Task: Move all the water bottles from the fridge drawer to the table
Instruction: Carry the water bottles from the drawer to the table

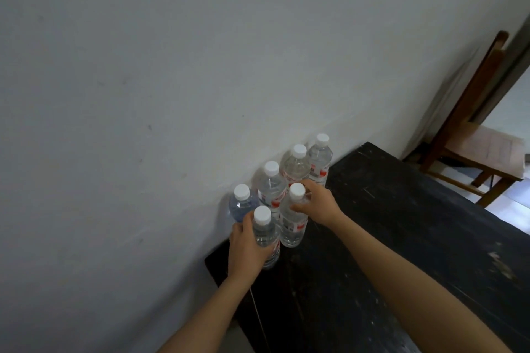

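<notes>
Several clear water bottles with white caps stand upright on a black table, close to a grey wall. My left hand grips the nearest bottle around its body near the table's left end. My right hand holds the bottle beside it at its shoulder, just under the cap. Behind these stand a bluish bottle and three more bottles in a row along the wall. The fridge drawer is out of view.
The grey wall runs right behind the bottles. A wooden chair stands past the table's far end at the right. The table's scuffed top stretches to the right and toward me.
</notes>
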### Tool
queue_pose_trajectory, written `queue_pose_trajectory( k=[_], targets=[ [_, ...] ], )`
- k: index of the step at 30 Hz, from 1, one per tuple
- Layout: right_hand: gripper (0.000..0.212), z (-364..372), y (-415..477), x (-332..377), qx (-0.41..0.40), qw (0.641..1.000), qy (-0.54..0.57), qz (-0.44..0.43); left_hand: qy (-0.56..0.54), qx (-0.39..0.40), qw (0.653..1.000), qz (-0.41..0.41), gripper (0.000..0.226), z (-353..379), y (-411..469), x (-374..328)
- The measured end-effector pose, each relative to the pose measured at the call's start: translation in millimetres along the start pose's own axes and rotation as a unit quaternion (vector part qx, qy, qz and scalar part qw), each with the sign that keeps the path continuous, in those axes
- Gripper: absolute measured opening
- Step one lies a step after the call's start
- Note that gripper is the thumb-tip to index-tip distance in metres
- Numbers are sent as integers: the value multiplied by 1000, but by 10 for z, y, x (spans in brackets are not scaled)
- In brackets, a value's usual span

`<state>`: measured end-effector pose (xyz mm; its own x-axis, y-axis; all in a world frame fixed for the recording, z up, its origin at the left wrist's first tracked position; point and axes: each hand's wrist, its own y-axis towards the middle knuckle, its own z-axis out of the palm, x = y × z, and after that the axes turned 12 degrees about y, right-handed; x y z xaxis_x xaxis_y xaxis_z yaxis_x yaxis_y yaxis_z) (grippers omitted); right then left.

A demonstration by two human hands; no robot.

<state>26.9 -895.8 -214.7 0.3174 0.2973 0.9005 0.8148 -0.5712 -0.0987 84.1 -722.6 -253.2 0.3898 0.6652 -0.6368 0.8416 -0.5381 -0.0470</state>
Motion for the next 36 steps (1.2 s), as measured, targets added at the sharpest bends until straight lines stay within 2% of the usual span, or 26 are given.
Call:
queue_pose_trajectory(
  k=[5,11,15,19,24,29,33,36],
  targets=[
    [46,58,-59,87,-18,1000,0,14,7,11,1000,7,72,-4,32,42],
    [63,122,-389,232,-75,996,14,36,22,42,997,57,82,-121,-30,59],
    [59,105,-699,244,-88,994,-53,33,26,61,992,103,83,-283,-76,196],
    [55,78,-1026,191,-99,987,-101,75,-15,29,987,155,56,-505,-136,397],
    [50,72,-1348,199,-124,976,-154,91,5,11,972,236,29,-699,-64,475],
    [48,147,-1669,231,-185,962,-159,120,-22,49,952,301,19,-668,-38,388],
    [60,232,-2081,200,-230,948,-154,159,-37,83,932,351,13,-550,-155,231],
    [49,214,-2431,202,-273,930,-164,183,-49,102,911,396,15,-479,-288,66]
  ],
)
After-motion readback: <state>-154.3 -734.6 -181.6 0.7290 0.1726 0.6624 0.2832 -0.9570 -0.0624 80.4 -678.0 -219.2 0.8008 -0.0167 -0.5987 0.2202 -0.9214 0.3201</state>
